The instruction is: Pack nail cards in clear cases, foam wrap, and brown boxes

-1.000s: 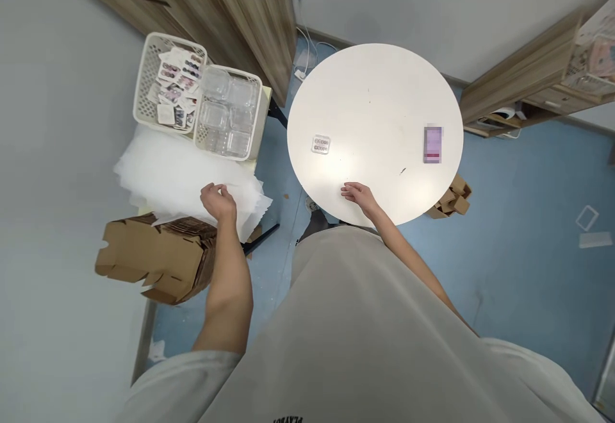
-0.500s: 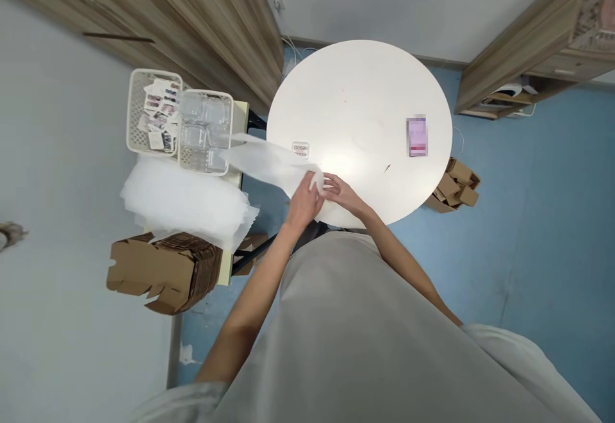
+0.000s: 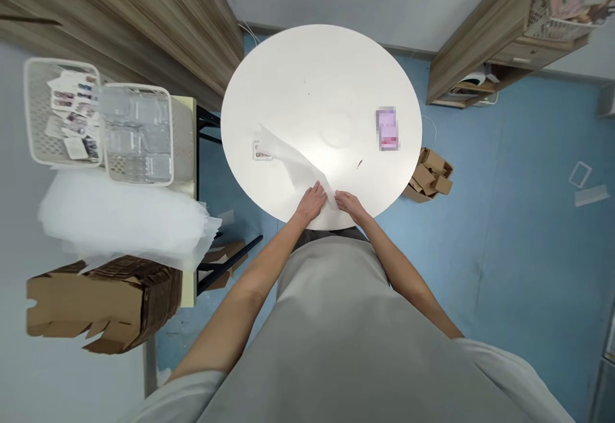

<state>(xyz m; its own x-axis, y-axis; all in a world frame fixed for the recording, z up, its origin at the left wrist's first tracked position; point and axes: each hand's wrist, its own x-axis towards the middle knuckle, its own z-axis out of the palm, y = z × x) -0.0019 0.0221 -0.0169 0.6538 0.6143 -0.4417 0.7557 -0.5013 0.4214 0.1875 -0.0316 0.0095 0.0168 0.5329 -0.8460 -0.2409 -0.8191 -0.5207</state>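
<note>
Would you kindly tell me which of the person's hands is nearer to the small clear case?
Left. The left hand is below and right of the small clear case in the picture; the right hand is farther right.

1. Sheet: thin, white, slightly see-through, limp, not lying flat.
2. Pose: stretched slantwise, its long side bowed and the end farther from the person drawn to a point; how much touches the round table is hard to tell.
3. Place: over the table's near-left part, from close to the near edge toward the left edge.
</note>
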